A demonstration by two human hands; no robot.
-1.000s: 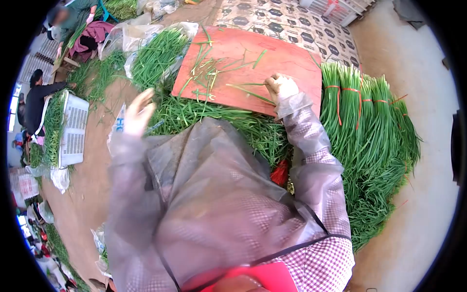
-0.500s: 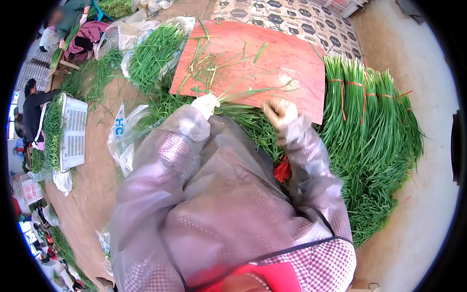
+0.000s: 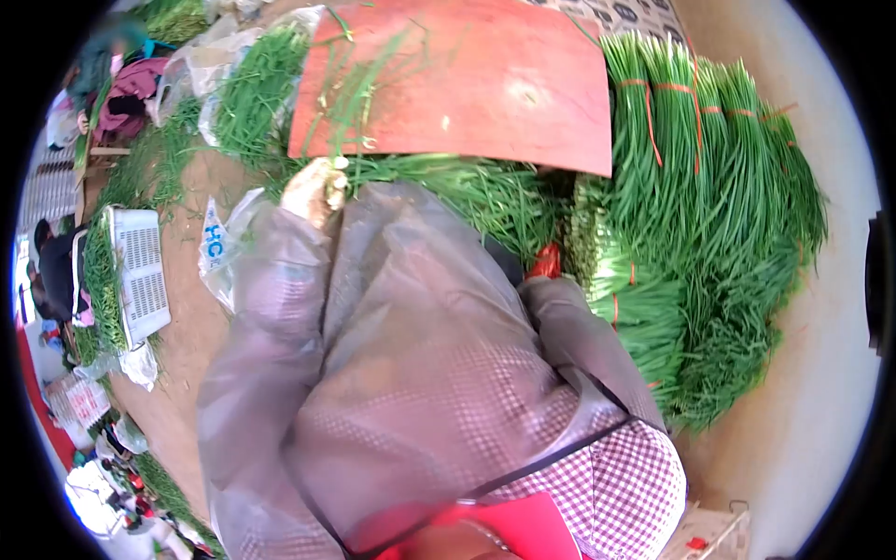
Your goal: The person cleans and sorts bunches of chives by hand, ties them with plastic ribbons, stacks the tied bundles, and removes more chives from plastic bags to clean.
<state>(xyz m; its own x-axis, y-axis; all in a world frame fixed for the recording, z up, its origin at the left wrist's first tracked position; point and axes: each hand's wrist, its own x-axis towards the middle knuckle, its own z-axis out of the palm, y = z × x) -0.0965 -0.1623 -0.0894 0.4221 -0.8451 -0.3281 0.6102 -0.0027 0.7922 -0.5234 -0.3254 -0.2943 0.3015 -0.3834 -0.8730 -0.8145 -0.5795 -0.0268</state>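
Note:
My left hand, pale and apparently gloved, is closed at the near left corner of the red board. It grips a few green chives, whose blurred leaves fan up over the board. Loose chives lie in a heap along the board's near edge, by my lap. My right sleeve reaches down beside a bunch of red ties. The right hand itself is hidden there.
Tied chive bundles stand in a row on the right, with more bundles below. A white crate, plastic bags and loose greens lie to the left. Other people sit at the far left.
My right hand has dropped from over the board to beside the red ties, out of sight. My left hand has shifted left with the chives. The view has tilted, so the board appears higher.

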